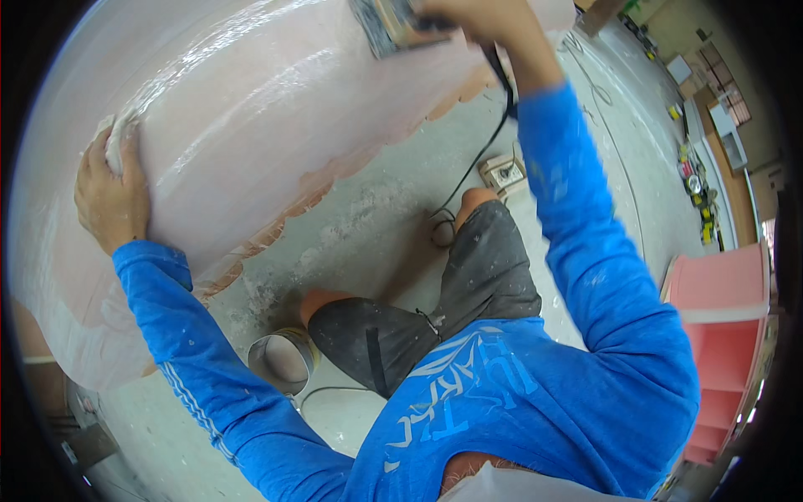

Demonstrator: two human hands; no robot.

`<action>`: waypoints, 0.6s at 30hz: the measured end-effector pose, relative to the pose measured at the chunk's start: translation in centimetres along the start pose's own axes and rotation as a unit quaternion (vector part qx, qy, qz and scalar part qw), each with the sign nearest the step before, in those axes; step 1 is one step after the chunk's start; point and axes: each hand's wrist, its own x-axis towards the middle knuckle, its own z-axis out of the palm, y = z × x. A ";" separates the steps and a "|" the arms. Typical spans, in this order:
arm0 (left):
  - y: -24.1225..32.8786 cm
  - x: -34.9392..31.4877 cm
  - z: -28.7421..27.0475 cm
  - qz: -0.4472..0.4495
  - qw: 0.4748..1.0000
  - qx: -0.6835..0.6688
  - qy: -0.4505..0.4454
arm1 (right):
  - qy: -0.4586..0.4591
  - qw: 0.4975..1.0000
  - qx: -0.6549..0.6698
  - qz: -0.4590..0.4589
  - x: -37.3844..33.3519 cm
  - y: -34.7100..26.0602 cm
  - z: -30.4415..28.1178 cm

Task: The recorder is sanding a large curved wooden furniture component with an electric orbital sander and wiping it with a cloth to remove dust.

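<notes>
A large, curved pale-pink shell (251, 125) with a ragged lower edge, fibreglass by its look, fills the upper left. My right hand (489, 18) is closed round an electric sander (386, 27), cut off by the top edge of the view. The sander's flat pad lies against the shell, and a black cord (493, 138) trails from it to the floor. On the shell's left part rests my left hand (113, 197), with a crumpled white rag (120, 142) between its thumb and fingers.
On the dusty floor by my left knee stands a round bucket (284, 360). A small box (503, 174) lies beyond my right knee. Pink shelving (719, 335) is at the right, with a long bench (736, 184) and several tools behind. A thin cable crosses the floor.
</notes>
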 end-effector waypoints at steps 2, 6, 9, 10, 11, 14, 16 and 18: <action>1.2 0.1 0.7 0.005 0.999 -0.032 -0.008 | -0.169 0.977 -0.018 0.126 4.7 -0.6 -0.8; 1.4 -0.1 0.6 0.039 0.999 -0.024 0.026 | -0.160 0.981 -0.035 0.100 4.1 -0.5 0.4; 0.4 -0.1 0.2 0.044 0.999 -0.002 0.027 | 0.010 0.998 0.008 -0.055 -4.8 -0.7 1.5; 0.2 -0.1 -0.2 0.045 0.999 0.000 0.029 | 0.060 0.993 0.000 -0.099 -7.4 0.1 2.0; 0.3 -0.2 -0.4 0.043 0.999 0.003 0.025 | 0.108 0.984 -0.006 -0.143 -10.2 1.0 3.1; 1.2 -0.2 -0.1 0.024 0.999 0.002 0.025 | 0.162 0.981 0.041 -0.100 -18.9 1.6 6.3; 1.2 -0.2 0.6 0.012 0.999 -0.051 -0.002 | 0.180 0.976 0.066 -0.106 -23.7 2.3 9.7; 0.9 -0.3 0.6 0.018 0.999 -0.048 -0.007 | 0.198 0.973 0.074 -0.091 -27.4 2.0 12.7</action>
